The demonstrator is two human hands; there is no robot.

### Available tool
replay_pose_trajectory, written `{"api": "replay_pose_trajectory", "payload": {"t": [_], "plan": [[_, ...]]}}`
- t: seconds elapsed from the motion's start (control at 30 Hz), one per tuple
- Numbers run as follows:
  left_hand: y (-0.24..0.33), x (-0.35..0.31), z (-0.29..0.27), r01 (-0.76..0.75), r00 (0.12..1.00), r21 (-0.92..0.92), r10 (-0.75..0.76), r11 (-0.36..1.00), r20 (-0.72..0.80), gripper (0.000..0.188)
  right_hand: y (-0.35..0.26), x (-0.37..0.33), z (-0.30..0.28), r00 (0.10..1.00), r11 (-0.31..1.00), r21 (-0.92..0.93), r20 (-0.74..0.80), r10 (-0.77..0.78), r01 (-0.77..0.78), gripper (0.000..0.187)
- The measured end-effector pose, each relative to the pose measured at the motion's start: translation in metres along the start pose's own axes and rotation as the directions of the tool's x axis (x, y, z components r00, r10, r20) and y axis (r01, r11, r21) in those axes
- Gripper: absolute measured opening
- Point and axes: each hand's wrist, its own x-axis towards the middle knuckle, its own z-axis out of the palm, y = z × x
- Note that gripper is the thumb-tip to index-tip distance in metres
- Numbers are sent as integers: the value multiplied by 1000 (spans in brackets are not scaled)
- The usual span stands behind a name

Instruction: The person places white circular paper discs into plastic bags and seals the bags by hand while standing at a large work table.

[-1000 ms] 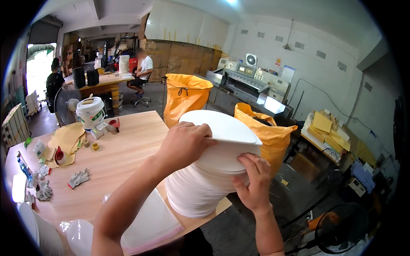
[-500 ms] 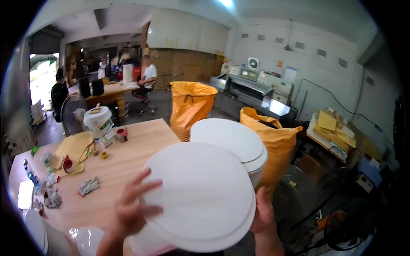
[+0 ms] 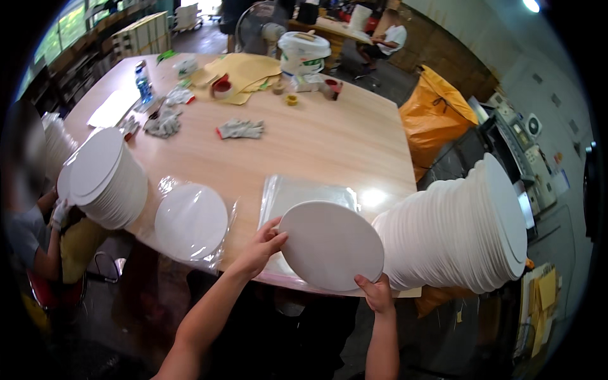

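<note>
Between my hands, above the table's near edge, is a white round disc, tilted toward me. My left hand grips its left rim, thumb on the face and fingers behind. At the lower right rim my right hand pinches it the same way. Beneath the disc lies a clear plastic bag, partly covered. Close by on the right stands a tall, leaning stack of similar white discs. Left of my left hand, another white disc lies inside a clear plastic bag.
A second disc stack stands at the table's left, beside a co-worker's gloved hand. Work gloves, yellow sheets, tape rolls and a white bucket occupy the wooden table. An orange sack stands beyond its right edge.
The view has swung left and down. My left hand, earlier with fingers spread beside the large disc pile, now grips a disc's left rim. My right hand still holds the right side.
</note>
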Motion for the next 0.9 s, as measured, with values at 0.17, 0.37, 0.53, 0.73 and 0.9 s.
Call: {"api": "replay_pose_trajectory", "payload": {"t": [0.17,0.37,0.53,0.73,0.9], "plan": [[-23,-7,-17,-167,986,121,163,979,41,29,27,7,10,996,1000,22,-90,-5,7,36],[-28,-11,-5,-189,980,89,183,978,77,26,50,11,30,961,971,170,-251,-120,166,26],[-24,-7,5,-336,942,200,331,920,59,23,49,18,31,954,954,146,-194,-231,261,25],[-43,1,-7,-372,928,261,367,891,69,22,53,14,23,986,995,36,-144,-86,92,24],[-29,-6,4,-335,941,359,328,871,80,23,35,-13,16,967,847,-501,-75,-244,175,21]]}}
